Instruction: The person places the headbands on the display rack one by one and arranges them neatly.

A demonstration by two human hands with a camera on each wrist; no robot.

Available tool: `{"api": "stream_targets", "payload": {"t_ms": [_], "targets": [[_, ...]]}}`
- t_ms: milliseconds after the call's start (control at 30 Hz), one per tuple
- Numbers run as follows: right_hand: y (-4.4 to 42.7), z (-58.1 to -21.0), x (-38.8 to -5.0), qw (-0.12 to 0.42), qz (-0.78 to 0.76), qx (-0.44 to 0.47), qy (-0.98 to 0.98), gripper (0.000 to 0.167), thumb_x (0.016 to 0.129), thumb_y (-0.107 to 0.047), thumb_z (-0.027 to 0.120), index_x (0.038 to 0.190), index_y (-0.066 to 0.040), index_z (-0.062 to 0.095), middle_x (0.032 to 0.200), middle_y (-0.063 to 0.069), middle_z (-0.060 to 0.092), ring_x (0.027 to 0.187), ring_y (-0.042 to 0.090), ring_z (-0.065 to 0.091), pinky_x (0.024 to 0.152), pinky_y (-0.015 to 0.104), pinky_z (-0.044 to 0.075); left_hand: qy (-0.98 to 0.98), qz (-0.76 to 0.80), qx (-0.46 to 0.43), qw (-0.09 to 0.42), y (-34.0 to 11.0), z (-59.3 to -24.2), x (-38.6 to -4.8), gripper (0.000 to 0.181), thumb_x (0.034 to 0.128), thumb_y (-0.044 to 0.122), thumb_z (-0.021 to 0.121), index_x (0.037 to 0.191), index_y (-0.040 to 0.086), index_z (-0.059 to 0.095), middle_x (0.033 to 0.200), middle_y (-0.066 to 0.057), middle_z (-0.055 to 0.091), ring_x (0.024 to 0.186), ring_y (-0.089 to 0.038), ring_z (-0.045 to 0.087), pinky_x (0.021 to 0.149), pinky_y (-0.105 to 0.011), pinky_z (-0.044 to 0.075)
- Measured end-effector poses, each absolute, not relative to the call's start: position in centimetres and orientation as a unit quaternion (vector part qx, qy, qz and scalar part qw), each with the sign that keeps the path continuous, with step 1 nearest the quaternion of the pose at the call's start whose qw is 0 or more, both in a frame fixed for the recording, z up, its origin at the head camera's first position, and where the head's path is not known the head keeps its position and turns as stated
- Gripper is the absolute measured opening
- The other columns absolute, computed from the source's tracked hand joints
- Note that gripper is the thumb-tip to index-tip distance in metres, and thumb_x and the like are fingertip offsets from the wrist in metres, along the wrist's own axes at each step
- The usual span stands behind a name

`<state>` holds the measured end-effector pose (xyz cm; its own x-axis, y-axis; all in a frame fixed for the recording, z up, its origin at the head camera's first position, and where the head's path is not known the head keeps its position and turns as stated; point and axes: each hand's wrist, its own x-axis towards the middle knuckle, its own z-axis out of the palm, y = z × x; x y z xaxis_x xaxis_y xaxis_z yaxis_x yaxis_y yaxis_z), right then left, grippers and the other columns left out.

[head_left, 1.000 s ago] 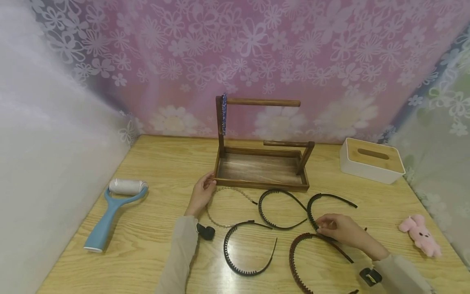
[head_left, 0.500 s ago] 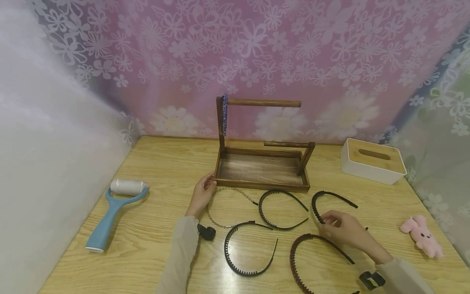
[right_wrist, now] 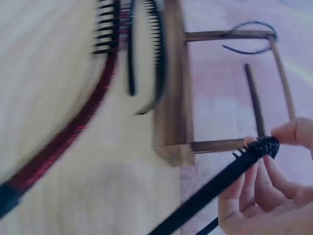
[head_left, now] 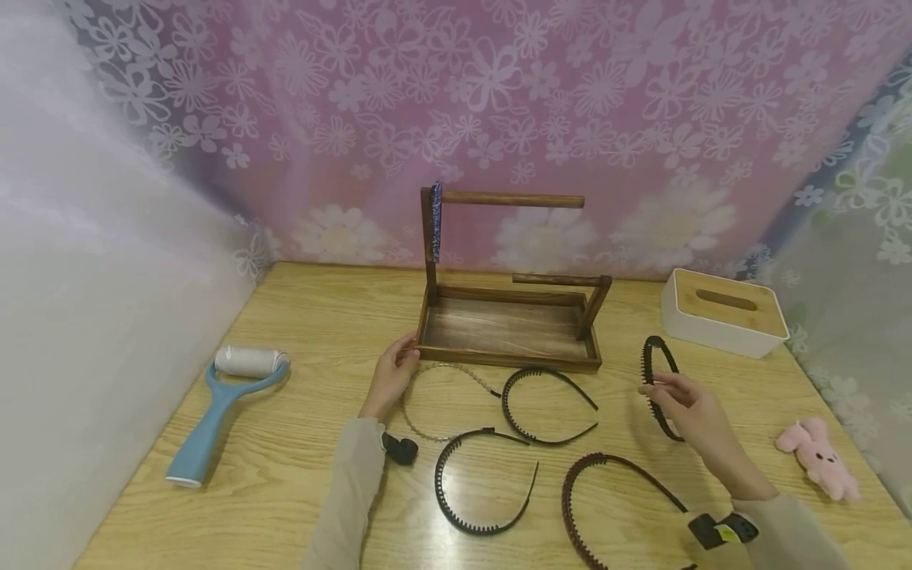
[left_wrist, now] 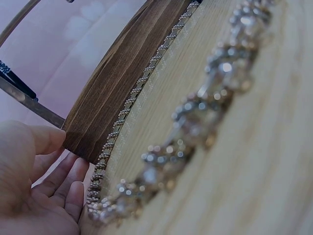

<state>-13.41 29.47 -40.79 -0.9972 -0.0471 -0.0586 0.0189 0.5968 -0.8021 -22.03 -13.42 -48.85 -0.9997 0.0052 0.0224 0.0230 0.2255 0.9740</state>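
Observation:
My right hand pinches a black toothed headband between thumb and fingers, raised off the table and turned upright. My left hand grips the front left corner of a dark wooden rack, thumb against the front wall. On the rack's upper bar, by its post, hangs a glittery blue headband. Close beside the left hand lies a beaded headband. Two more black headbands, one behind and one nearer, lie flat, with a dark red toothed headband to their right.
A blue-handled lint roller lies at the left. At the back right stands a white tissue box with a wooden lid. A pink plush toy lies near the right edge. A floral curtain backs the table.
My right hand has lifted the black headband off the table, moving it right and turning it upright. The left hand stays at the rack's corner.

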Motion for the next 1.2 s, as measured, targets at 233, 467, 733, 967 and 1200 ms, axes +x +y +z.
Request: {"api": "stream_targets", "payload": {"t_ms": [233,467,733,967,1200], "targets": [[30.5,-40.2,-14.5,0.062,-0.51,-0.006,0.858,0.067,0.104,-0.031,0.048,0.151,0.008,0.021,0.106,-0.036,0.046,0.095,-0.024,0.049,0.079,0.008,0.049,-0.784,-0.62,-0.005,0.005,-13.5,-49.4,-22.3,0.044,0.1023,0.015,0.05,0.145,0.009,0.045,0.14,-0.019,0.049,0.128,-0.033,0.05,0.11,-0.046,0.041],[30.0,-39.7,-16.0,0.026,-0.513,-0.006,0.858,0.068,0.102,-0.034,0.05,0.153,0.002,0.022,0.102,-0.037,0.051,0.089,-0.014,0.056,0.077,0.008,0.049,-0.78,-0.625,0.003,0.005,-13.5,-49.1,-22.3,0.043,0.102,0.014,0.051,0.145,0.01,0.046,0.141,-0.017,0.049,0.127,-0.031,0.051,0.107,-0.046,0.044],[28.0,-38.2,-18.8,-0.015,-0.536,-0.024,0.844,0.066,0.101,-0.036,0.052,0.152,-0.003,0.026,0.1,-0.026,0.057,0.088,-0.005,0.058,0.078,0.009,0.049,-0.785,-0.619,-0.002,0.011,-13.5,-49.1,-22.4,0.043,0.1022,0.015,0.051,0.145,0.009,0.046,0.14,-0.018,0.05,0.126,-0.032,0.052,0.107,-0.045,0.044],[26.1,-35.7,-21.6,-0.031,-0.625,-0.059,0.778,0.064,0.099,-0.026,0.059,0.15,-0.003,0.029,0.093,-0.017,0.062,0.08,0.001,0.058,0.075,0.011,0.052,-0.782,-0.623,-0.007,0.013,-13.6,-49.3,-22.5,0.043,0.1023,0.014,0.05,0.144,0.006,0.046,0.14,-0.018,0.051,0.127,-0.032,0.051,0.109,-0.045,0.042],[25.1,-32.9,-23.4,-0.022,-0.642,-0.073,0.763,0.07,0.098,-0.027,0.059,0.154,-0.007,0.022,0.104,-0.015,0.059,0.089,0.001,0.056,0.076,0.011,0.05,-0.782,-0.623,-0.021,0.028,-13.6,-49.5,-22.2,0.042,0.1021,0.016,0.05,0.143,0.006,0.048,0.137,-0.02,0.053,0.125,-0.034,0.052,0.107,-0.046,0.043]]}}
